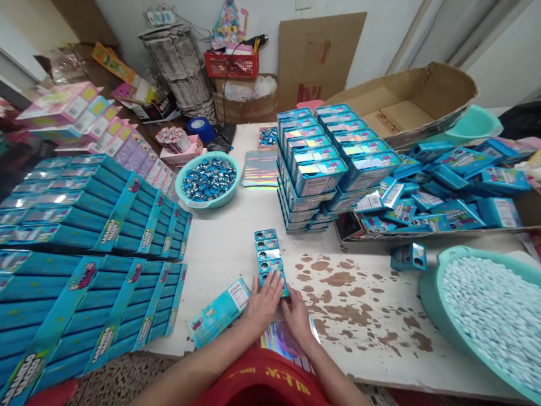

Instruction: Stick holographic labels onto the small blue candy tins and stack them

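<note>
A short row of small blue candy boxes, with dark round spots on their upward ends, runs away from me on the table. Fingers stretched out, my left hand lies over the nearest boxes of the row. My right hand is at the row's near right corner, its fingertips against or just beside the last box; its fingers look parted. Left of my left hand, a flat blue carton with a white label lies on the table. Shiny holographic sheets lie partly under my wrists.
Stacked blue display cartons fill the left. A turquoise bowl holds blue-silver round pieces. Trays of blue boxes stand ahead. At right are a carton of loose blue boxes, one single box and a tub of pale candies.
</note>
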Demonstrator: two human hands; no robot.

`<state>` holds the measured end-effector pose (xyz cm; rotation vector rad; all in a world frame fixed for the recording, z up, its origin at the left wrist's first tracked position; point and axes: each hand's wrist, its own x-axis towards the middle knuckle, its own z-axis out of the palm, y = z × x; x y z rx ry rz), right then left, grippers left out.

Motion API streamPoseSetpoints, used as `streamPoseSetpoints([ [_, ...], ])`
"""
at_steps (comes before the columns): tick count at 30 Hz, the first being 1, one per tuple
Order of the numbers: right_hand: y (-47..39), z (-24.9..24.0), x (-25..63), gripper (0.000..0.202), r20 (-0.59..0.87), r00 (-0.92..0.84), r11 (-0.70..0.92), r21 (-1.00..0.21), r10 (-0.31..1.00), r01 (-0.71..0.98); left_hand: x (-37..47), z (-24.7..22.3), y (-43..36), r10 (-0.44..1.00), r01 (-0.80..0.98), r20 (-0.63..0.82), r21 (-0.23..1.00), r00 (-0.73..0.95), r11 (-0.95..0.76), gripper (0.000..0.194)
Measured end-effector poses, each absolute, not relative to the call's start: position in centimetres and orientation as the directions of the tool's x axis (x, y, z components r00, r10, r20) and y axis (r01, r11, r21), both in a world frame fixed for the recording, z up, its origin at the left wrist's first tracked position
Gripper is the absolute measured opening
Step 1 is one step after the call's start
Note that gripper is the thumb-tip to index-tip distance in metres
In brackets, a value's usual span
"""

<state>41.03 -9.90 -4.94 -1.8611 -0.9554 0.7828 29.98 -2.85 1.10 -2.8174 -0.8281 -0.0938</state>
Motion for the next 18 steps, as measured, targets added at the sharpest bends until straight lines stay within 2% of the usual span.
streamPoseSetpoints([
  [2, -10.1, -5.0, 41.4, 0.043, -0.151, 0.485, -0.321, -0.902, 0.861, 0.289, 29.4, 1.5, -2.9, 0.504, 0.514, 0.108, -0.126, 0.857, -0.848, 0.05],
  [4, -10.4, -5.1, 42.3, 0.044, -0.202, 0.484, -0.349, -0.907, 0.852, 0.237, 28.2, 2.2, -2.1, 0.479, 0.485, 0.125, -0.022, 0.869, -0.874, 0.054],
  [6, -10.7, -5.1, 43.7, 0.046, -0.266, 0.513, -0.402, -0.899, 0.816, 0.173, 26.9, 3.0, 0.3, 0.537, 0.53, 0.219, 0.097, 0.814, -0.842, 0.055],
  [9, -10.5, -4.2, 46.1, 0.051, -0.326, 0.579, -0.462, -0.882, 0.747, 0.099, 25.2, 4.9, 8.2, 0.738, 0.723, 0.421, 0.233, 0.528, -0.65, 0.043],
  [11, -9.8, -2.9, 47.3, 0.053, -0.341, 0.603, -0.475, -0.877, 0.721, 0.072, 24.5, 6.4, 15.6, 0.836, 0.825, 0.442, 0.3, 0.325, -0.479, 0.037],
  [14, -8.2, -0.6, 48.2, 0.054, -0.333, 0.637, -0.466, -0.884, 0.695, 0.046, 24.1, 8.4, 26.5, 0.951, 0.901, 0.246, 0.342, 0.189, -0.268, 0.039],
  [18, -6.3, 2.1, 47.9, 0.05, -0.291, 0.674, -0.416, -0.909, 0.679, 0.026, 24.9, 7.8, 35.8, 0.974, 0.922, -0.121, 0.362, 0.191, -0.136, 0.041],
])
